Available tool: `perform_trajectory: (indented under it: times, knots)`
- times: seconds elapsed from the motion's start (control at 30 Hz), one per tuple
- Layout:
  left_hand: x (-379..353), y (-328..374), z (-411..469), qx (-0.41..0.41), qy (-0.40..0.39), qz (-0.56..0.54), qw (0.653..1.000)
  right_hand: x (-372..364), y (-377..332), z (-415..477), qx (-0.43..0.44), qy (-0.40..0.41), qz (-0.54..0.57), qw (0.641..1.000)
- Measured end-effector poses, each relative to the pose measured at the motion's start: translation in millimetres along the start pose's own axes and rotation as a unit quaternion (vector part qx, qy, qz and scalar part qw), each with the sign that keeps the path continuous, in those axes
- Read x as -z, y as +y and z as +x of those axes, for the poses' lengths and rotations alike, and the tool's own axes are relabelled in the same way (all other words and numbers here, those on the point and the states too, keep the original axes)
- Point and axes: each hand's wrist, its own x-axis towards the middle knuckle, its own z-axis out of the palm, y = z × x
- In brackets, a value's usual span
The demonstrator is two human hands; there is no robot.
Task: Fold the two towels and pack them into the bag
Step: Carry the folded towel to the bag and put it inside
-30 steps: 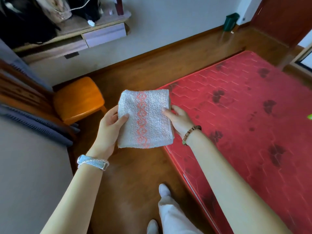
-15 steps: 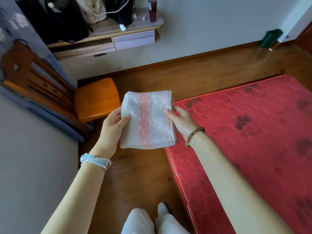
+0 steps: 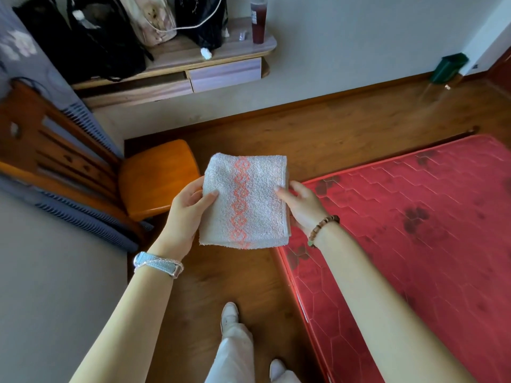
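Note:
A folded grey towel (image 3: 244, 200) with an orange diamond stripe hangs in the air over the wooden floor, held flat between both hands. My left hand (image 3: 188, 214) grips its left edge, thumb on top. My right hand (image 3: 302, 208) grips its right edge, thumb on top, fingers underneath. Several bags stand on a wall shelf at the top left: a black bag (image 3: 105, 42), a beige bag (image 3: 149, 20) and another black bag (image 3: 204, 20). A second towel is not in view.
A red mattress (image 3: 414, 230) lies on the floor to the right. An orange wooden chair (image 3: 157, 175) stands left of the towel. The shelf (image 3: 221, 48) with a drawer also bears a dark drink bottle (image 3: 258, 20). A green bin (image 3: 448, 67) sits far right.
The view has swung left and up, so the shelf and bags show more fully. The towel stays held the same way by both hands. My feet have stepped forward.

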Motion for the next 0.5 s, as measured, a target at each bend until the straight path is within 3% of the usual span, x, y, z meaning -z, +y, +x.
perform_trajectory:
  times: [0.5]
  knots:
    - [71,52,149,0.014,-0.063,0.017,0.998,-69,-63,109,-0.031,0.053,0.058,0.996]
